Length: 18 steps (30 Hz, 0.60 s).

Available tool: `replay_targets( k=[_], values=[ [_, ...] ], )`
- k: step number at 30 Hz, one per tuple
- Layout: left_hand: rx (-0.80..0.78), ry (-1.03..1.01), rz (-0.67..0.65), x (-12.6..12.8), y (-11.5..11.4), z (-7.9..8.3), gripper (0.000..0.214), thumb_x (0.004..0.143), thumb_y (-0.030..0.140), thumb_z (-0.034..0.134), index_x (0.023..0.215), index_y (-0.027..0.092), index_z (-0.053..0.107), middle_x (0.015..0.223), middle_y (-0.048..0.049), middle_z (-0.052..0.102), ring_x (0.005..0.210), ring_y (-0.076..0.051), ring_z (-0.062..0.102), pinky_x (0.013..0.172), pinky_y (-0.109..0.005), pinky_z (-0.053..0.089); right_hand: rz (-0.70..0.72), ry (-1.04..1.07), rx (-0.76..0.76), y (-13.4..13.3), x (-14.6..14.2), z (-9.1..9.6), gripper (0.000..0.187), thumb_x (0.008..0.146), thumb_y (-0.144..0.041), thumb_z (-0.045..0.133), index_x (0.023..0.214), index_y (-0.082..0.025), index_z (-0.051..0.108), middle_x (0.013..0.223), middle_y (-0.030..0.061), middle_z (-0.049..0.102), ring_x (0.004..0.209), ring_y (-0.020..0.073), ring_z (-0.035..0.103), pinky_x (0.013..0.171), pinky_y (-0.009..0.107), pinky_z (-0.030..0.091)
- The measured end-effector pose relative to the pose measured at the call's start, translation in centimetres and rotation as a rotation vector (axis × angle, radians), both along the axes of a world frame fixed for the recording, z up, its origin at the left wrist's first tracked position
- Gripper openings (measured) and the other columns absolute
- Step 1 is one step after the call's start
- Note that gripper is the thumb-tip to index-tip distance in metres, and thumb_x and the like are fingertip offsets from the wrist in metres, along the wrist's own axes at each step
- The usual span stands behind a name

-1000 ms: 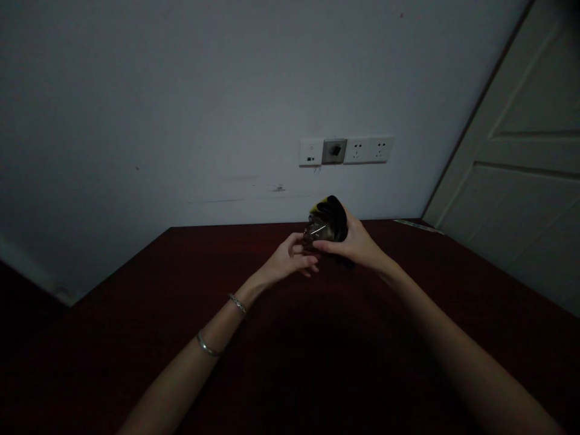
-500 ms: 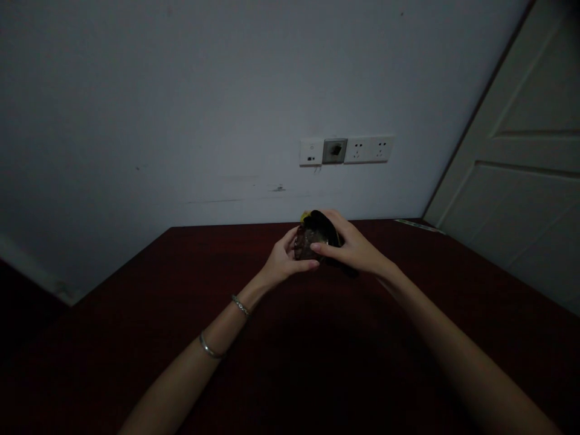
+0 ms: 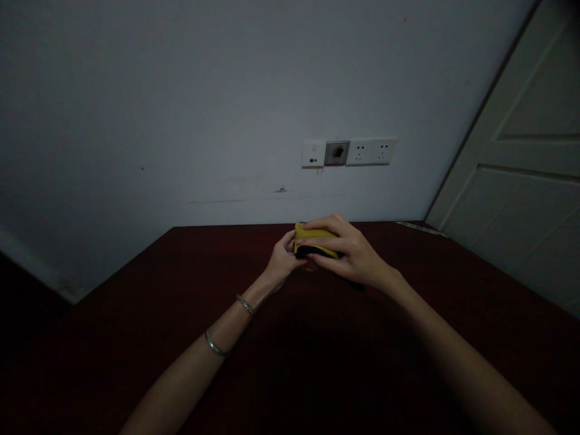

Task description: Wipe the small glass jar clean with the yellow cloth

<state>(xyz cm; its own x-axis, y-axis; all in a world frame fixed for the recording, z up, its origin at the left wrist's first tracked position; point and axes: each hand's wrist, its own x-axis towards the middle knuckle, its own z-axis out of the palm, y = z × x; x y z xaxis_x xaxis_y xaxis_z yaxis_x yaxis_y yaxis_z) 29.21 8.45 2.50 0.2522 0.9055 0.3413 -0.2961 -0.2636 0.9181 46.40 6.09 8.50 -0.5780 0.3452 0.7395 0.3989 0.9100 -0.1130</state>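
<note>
Both my hands meet above the far part of a dark red table [image 3: 136, 338]. My right hand [image 3: 351, 254] is wrapped over a small yellow and black thing [image 3: 313, 235], its fingers across the top. My left hand [image 3: 283, 260] is closed against the thing's left end, fingers curled. Most of the thing is hidden under my fingers; only a yellow face with a dark edge shows. Two thin bracelets [image 3: 229, 326] sit on my left wrist and forearm.
A pale wall stands behind the table, with a row of white sockets and a grey switch [image 3: 348, 152]. A white panelled door [image 3: 525, 181] is at the right. A thin light strip [image 3: 419, 228] lies at the table's far right corner.
The thing showed a clear rounded part and black casing earlier. It has turned and come lower, so its yellow face shows. My right fingers have closed over the top and my left hand has moved in.
</note>
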Motion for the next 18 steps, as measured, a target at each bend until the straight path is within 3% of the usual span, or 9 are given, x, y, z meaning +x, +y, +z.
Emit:
replay_targets(
  k=[5, 11, 18],
  values=[
    [0.032, 0.029, -0.094, 0.0, -0.4, 0.4, 0.071, 0.056, 0.026, 0.083, 0.118, 0.017, 0.049, 0.107, -0.009, 0.061, 0.081, -0.019, 0.063, 0.058, -0.029, 0.057, -0.003, 0.191, -0.072, 0.3, -0.1, 0.2, 0.025, 0.087, -0.028, 0.056, 0.108, -0.029, 0.069, 0.111, 0.0058, 0.066, 0.102, 0.0228, 0.059, 0.088, 0.044, 0.048],
    [0.089, 0.03, -0.139, 0.2, -0.7, 0.7, 0.076, 0.048, 0.019, 0.086, 0.115, 0.017, 0.05, 0.111, -0.0094, 0.06, 0.1, -0.024, 0.06, 0.081, -0.035, 0.054, -0.031, 0.377, -0.28, 1.6, 0.5, -0.2, 0.022, 0.088, -0.035, 0.054, 0.095, -0.024, 0.072, 0.096, 0.0044, 0.07, 0.089, 0.0203, 0.064, 0.082, 0.038, 0.05],
    [0.021, -0.042, -0.118, 0.5, -1.4, 0.9, 0.073, 0.052, 0.025, 0.085, 0.115, 0.015, 0.051, 0.104, -0.0089, 0.06, 0.083, -0.02, 0.062, 0.06, -0.028, 0.057, 0.141, 0.295, -0.338, 0.9, 0.9, 0.3, 0.04, 0.087, -0.051, 0.05, 0.119, -0.029, 0.063, 0.123, 0.006, 0.061, 0.116, 0.0241, 0.053, 0.101, 0.046, 0.039]
  ],
)
